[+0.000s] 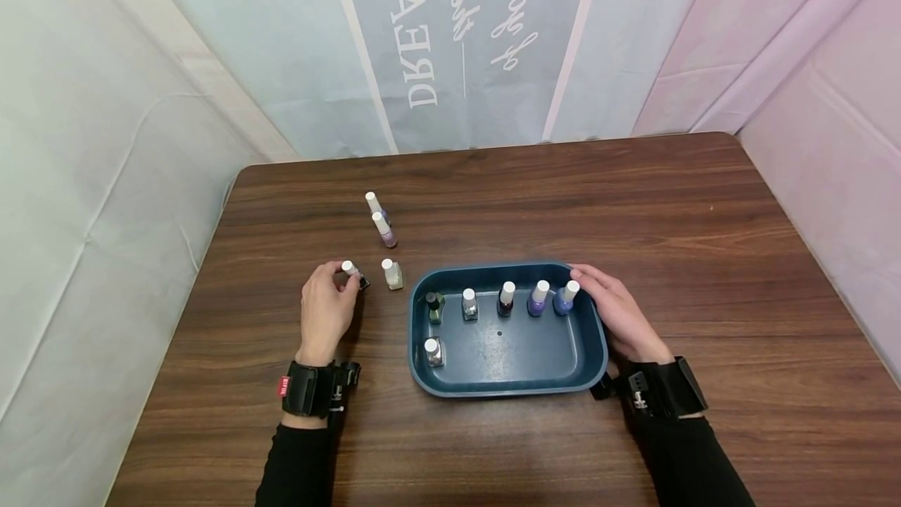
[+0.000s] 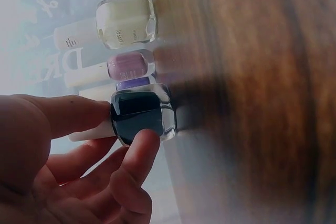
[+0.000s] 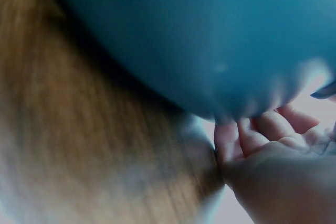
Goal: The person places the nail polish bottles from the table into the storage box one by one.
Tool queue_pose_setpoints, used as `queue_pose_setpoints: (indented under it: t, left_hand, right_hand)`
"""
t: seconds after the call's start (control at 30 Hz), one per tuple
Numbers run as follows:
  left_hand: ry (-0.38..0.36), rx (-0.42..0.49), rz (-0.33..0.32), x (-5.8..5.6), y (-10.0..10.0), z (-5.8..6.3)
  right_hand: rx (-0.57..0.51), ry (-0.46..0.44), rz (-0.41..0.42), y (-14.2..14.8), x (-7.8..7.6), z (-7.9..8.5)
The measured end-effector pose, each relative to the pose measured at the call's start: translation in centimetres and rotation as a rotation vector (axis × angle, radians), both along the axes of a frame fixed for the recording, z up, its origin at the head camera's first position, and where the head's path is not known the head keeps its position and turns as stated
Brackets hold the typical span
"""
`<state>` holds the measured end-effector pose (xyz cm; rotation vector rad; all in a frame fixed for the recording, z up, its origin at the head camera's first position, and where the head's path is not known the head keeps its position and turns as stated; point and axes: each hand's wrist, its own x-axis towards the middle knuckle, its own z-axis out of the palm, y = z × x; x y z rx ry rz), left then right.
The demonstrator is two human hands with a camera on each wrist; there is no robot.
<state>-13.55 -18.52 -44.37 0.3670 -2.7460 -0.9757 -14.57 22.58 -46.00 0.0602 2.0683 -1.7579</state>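
Note:
My left hand (image 1: 327,305) pinches a dark nail polish bottle (image 2: 139,116) with a white cap, thumb and fingers at its cap and body. The bottle is upright, close over the table. Just right of it stands a pale nail polish bottle (image 1: 393,275); behind are a mauve one (image 1: 385,230) and a violet one (image 2: 134,83), partly hidden. My right hand (image 1: 626,319) holds the far right corner of a blue tray (image 1: 507,393), its fingers against the outer wall and the thumb at the rim.
Inside the tray, a back row holds a black-capped green bottle (image 1: 434,308), a greyish one (image 1: 469,305), a dark one (image 1: 505,300), a purple one (image 1: 538,299) and a blue one (image 1: 565,299). A silvery bottle (image 1: 433,352) stands front left. Hanging cloth (image 1: 281,37) borders the wooden table (image 1: 669,202).

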Motion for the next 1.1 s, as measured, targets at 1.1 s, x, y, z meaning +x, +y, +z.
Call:
queue_pose_setpoints:
  t: [1.1]
  left_hand:
    - [0.012, -0.035, -0.058, 0.46, 0.13, 0.23]
  right_hand:
    - [0.021, 0.009, 0.015, 0.16, 0.18, 0.1]
